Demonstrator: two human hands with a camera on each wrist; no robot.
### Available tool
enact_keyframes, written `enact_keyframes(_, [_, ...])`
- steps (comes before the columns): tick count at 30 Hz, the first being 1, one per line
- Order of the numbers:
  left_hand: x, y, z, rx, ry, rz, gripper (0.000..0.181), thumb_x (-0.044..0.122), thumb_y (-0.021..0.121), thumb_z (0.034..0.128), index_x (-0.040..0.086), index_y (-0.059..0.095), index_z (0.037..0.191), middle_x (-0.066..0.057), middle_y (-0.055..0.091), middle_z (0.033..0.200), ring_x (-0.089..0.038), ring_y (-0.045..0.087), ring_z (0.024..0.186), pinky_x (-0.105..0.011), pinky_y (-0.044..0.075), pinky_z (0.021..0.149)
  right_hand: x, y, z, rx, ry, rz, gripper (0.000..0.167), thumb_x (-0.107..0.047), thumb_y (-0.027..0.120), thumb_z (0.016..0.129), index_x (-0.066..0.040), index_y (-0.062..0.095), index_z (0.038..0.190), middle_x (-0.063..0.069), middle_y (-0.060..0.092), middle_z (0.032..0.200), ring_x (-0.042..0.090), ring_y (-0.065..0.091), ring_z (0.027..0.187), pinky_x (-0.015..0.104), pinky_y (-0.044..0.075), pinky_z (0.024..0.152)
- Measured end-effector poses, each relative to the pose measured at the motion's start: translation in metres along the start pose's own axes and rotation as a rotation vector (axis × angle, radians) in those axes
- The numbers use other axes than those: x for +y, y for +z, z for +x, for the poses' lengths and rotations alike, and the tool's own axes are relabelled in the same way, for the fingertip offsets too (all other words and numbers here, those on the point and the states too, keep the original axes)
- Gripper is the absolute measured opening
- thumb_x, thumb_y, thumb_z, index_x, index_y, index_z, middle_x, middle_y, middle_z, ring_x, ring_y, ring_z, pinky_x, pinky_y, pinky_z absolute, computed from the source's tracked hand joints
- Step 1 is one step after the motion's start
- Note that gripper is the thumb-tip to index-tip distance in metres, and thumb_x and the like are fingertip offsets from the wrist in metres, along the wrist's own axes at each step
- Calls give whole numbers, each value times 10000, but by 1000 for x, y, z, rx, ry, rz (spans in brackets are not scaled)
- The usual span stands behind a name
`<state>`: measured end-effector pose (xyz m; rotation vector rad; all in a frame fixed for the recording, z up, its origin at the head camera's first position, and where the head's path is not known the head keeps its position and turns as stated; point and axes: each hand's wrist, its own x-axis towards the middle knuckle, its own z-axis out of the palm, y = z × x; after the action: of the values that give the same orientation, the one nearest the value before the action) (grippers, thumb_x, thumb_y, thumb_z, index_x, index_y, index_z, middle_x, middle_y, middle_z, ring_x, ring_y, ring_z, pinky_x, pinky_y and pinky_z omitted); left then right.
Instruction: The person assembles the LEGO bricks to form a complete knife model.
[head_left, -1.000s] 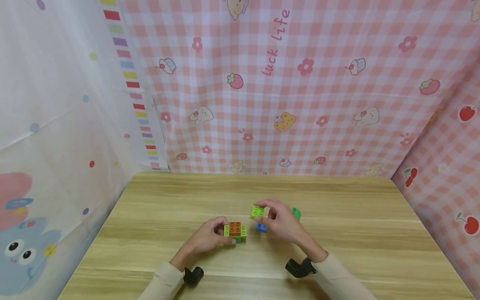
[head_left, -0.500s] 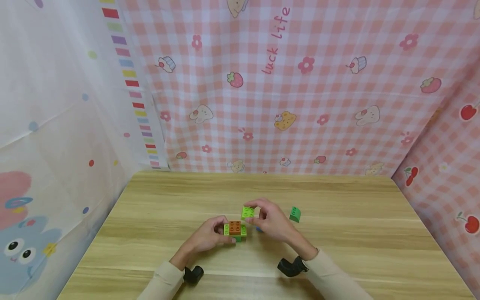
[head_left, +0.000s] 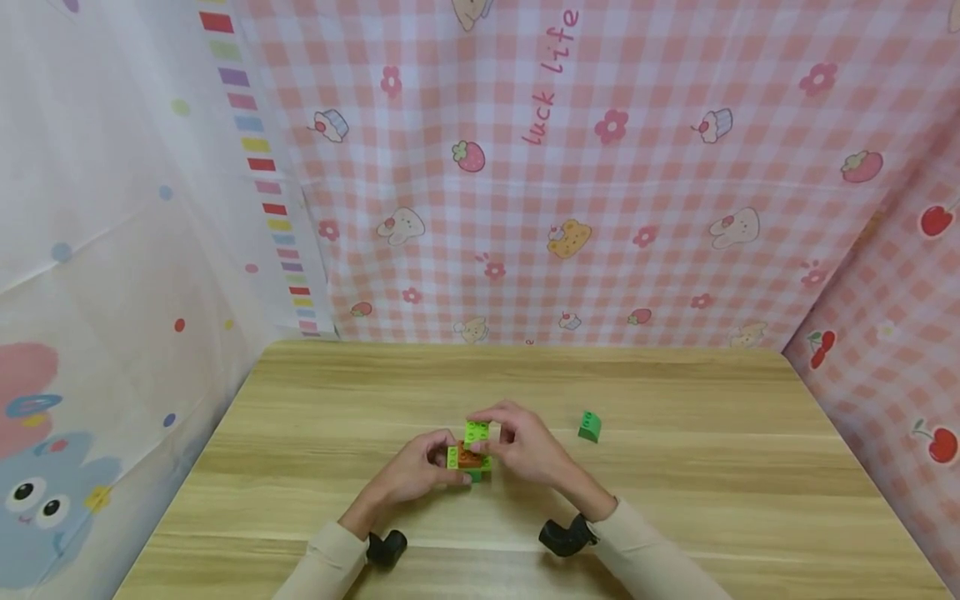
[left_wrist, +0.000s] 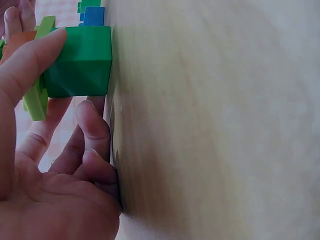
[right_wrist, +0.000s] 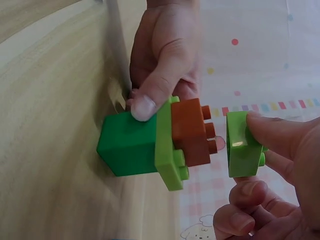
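A small stack of toy building blocks stands on the table: a dark green block at the bottom, a thin lime plate over it and an orange-brown block on top. My left hand grips the stack, its thumb on the green block and lime plate. Between thumb and fingers, my right hand pinches a lime green block. That block hovers just above the orange-brown block's studs, a narrow gap between them in the right wrist view.
A green block with a curved side lies on the wooden table, right of the hands. The left wrist view shows a blue block beyond the stack; in the head view my right hand hides it. Patterned cloth hangs behind the table.
My right hand has moved left with the lime green block, from beside the stack to right above it. The blue block has become covered in the head view. My left hand stays put.
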<state>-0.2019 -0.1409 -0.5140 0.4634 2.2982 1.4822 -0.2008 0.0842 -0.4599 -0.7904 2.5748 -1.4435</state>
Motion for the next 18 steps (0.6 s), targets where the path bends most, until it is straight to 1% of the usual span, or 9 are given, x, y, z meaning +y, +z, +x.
enact_keyframes(7, [0,0,0,7,3,-3,297,242,832,802,122,598,940,0,570,875,-176,494,797,-305,397,706,-1,7,0,-14,-16,6,357,-121,757,872,-83,688,1220,28,618,1098,79,486,666,209,423,576])
enact_keyframes(13, [2,0,-1,3,3,-19,303,234,840,793,129,590,928,4,529,840,-172,473,779,-284,381,677,0,11,-1,-28,-5,7,345,-68,740,875,-96,692,1216,37,619,1114,75,485,671,212,426,582])
enact_keyframes(18, [2,0,-1,8,5,-11,303,235,841,791,136,583,916,6,522,833,-170,472,776,-282,381,674,2,13,-1,-27,9,19,344,-109,750,875,-99,695,1214,37,623,1132,79,482,673,213,419,584])
